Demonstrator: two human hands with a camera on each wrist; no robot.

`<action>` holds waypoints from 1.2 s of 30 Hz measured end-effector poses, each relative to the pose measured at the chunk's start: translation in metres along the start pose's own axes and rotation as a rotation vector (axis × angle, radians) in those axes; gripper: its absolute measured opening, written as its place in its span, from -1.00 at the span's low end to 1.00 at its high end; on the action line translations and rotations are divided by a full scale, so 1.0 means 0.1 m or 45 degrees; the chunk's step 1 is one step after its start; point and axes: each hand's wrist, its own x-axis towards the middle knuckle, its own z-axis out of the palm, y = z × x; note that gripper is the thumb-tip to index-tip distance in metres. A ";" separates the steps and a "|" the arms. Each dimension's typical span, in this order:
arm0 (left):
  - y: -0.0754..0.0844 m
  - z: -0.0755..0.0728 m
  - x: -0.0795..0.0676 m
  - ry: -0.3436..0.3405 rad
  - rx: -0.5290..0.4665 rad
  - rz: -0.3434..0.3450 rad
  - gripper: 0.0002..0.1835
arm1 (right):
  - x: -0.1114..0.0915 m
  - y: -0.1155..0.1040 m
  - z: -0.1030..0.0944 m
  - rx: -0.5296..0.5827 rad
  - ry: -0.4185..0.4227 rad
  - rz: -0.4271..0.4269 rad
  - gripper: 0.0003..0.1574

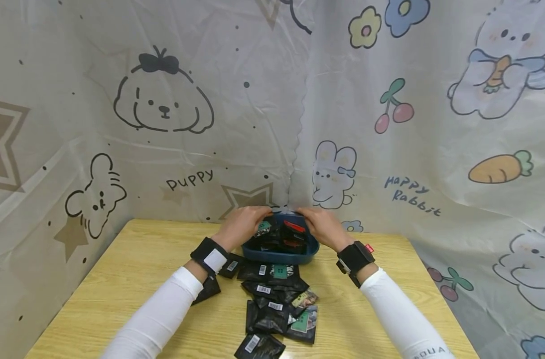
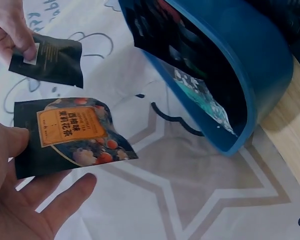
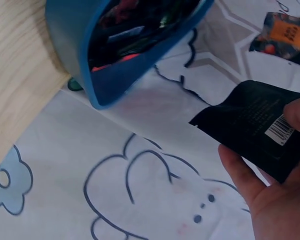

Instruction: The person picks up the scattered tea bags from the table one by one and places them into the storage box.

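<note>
My left hand (image 1: 242, 227) is at the back left of a blue basin (image 1: 277, 257), my right hand (image 1: 327, 228) at its back right. In the left wrist view, the left thumb and fingers pinch a tea sachet (image 2: 75, 131), its orange label and fruit print facing the camera. The right hand pinches a black sachet (image 3: 255, 122) by one end, its back with a white barcode showing in the right wrist view. Both sachets are beyond the basin's rim, mostly hidden in the head view. Inside the basin lie more dark sachets (image 1: 279, 242), some with green or red parts.
Several black sachets (image 1: 268, 319) lie in an overlapping column on the wooden table (image 1: 366, 309) before the basin. Another sachet (image 1: 207, 290) is partly hidden by the left wrist. A printed cloth (image 1: 254, 124) hangs behind the table's back edge.
</note>
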 end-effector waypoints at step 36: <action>-0.19 0.39 -0.23 -0.176 -0.126 -0.208 -0.42 | -0.18 0.06 0.31 0.133 -0.207 0.171 -0.20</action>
